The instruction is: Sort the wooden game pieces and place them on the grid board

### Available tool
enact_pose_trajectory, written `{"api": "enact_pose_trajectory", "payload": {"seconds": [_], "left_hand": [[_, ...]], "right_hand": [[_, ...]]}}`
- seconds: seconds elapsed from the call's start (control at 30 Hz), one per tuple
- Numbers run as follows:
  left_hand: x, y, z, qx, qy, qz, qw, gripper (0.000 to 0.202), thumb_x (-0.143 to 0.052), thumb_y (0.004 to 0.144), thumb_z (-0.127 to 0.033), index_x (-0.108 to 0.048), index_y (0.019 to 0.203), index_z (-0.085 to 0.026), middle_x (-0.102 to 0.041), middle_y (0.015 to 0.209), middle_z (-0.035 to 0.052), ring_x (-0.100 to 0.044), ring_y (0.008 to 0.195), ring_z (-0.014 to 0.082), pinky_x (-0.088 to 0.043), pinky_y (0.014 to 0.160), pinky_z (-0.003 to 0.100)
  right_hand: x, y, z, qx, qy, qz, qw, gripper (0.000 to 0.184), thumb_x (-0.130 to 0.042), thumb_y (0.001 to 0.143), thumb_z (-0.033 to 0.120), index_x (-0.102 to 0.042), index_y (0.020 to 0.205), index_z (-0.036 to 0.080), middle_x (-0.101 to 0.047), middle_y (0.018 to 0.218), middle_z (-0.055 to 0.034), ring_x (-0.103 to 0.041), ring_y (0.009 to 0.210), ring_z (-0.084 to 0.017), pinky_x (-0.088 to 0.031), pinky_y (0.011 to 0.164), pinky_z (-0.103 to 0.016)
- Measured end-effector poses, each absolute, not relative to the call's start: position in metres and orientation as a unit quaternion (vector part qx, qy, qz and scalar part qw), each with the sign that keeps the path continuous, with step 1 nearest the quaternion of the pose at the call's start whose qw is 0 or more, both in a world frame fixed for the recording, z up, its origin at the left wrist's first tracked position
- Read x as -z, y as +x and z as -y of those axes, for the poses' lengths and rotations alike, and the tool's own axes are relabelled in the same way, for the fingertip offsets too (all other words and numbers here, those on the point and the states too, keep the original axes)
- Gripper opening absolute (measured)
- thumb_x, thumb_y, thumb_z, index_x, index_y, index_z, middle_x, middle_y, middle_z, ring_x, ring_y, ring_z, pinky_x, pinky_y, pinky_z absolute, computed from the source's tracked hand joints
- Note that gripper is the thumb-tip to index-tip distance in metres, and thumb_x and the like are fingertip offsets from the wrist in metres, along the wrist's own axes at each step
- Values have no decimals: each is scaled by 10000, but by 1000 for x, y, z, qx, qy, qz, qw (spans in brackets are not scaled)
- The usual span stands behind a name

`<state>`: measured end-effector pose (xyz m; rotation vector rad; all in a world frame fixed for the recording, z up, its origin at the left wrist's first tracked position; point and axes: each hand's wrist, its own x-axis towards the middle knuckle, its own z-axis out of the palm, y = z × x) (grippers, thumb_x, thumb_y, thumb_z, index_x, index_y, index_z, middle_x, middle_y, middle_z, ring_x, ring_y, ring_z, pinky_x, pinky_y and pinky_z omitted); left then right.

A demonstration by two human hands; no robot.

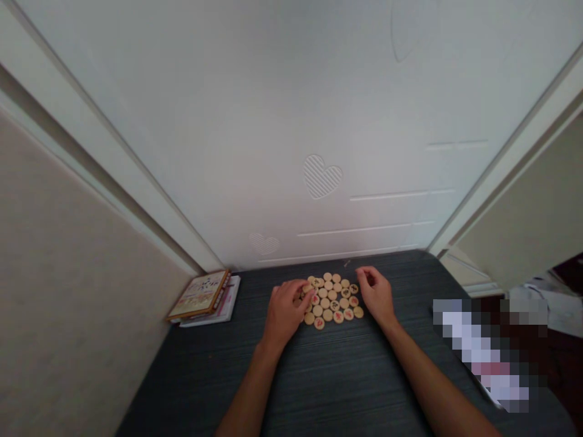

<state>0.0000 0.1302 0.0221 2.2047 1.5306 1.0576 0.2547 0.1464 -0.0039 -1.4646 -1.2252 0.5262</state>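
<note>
A cluster of round wooden Chinese chess pieces (328, 303) lies flat on the dark table. Some show red or black characters; others show plain faces. At the cluster's left edge, my left hand (285, 311) has its thumb and index finger closed around one xiangqi piece (308, 288), and it covers part of the pieces beneath. To the right of the cluster, just apart from it, is my right hand (376, 295). Its fingers are curled in with thumb and index finger together; whatever may be between them is hidden.
Stacked books (203, 294) sit at the table's back left corner by the wall. A pixelated flat object (485, 355) lies along the right edge of the dark table (328, 376). Behind it stands a white panel (282, 121) with embossed hearts.
</note>
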Motion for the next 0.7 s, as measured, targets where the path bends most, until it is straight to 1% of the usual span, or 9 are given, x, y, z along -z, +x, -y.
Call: {"api": "enact_pose_trajectory", "payload": {"seconds": [0.13,0.23,0.3,0.37,0.43,0.53,0.7], "left_hand": [[-19,9,-120,-441,707,-504,228,227,-635,934,-383,-700,1103,-246,-745,1145,52,-704,1001,215,-559,916,374],[-19,20,-114,-461,666,-485,331,256,-620,940,-404,-715,1122,-252,-759,1145,52,-729,996,218,-596,905,373],[-20,27,-111,-469,640,-465,393,268,-608,945,-409,-719,1132,-253,-762,1151,51,-736,1013,221,-606,914,372],[-22,31,-108,-471,625,-446,435,263,-602,946,-407,-727,1116,-252,-765,1148,50,-740,1022,223,-609,925,372],[-24,33,-105,-463,623,-439,452,249,-607,941,-405,-737,1093,-256,-772,1126,46,-746,1009,225,-616,916,370],[-22,35,-102,-455,626,-445,450,238,-629,927,-400,-742,1089,-266,-782,1092,38,-755,979,230,-631,884,368],[-13,38,-102,-455,622,-438,464,290,-626,929,-385,-703,1176,-255,-755,1180,52,-733,1067,234,-603,964,390]], "right_hand": [[-4,251,-136,-209,-602,540,550,322,-570,923,476,-723,932,193,-724,828,-55,-644,725,-201,-516,692,-317],[-15,242,-123,-206,-526,641,520,241,-596,923,388,-726,1039,221,-725,907,-59,-659,783,-203,-541,758,-333],[-21,234,-114,-210,-465,700,499,232,-618,915,330,-710,1109,242,-724,989,-65,-672,838,-204,-554,798,-341],[-26,226,-107,-210,-422,737,485,245,-634,912,290,-695,1147,260,-722,1057,-67,-677,935,-215,-554,862,-357],[-28,220,-103,-208,-402,752,480,230,-635,922,279,-696,1144,277,-727,1056,-60,-674,980,-221,-552,889,-367],[-26,218,-102,-208,-404,748,483,188,-628,939,295,-711,1107,286,-738,998,-52,-681,949,-220,-563,858,-362],[-24,220,-104,-220,-426,732,484,159,-638,939,300,-719,1074,278,-747,989,-43,-690,932,-215,-564,849,-351]]}}
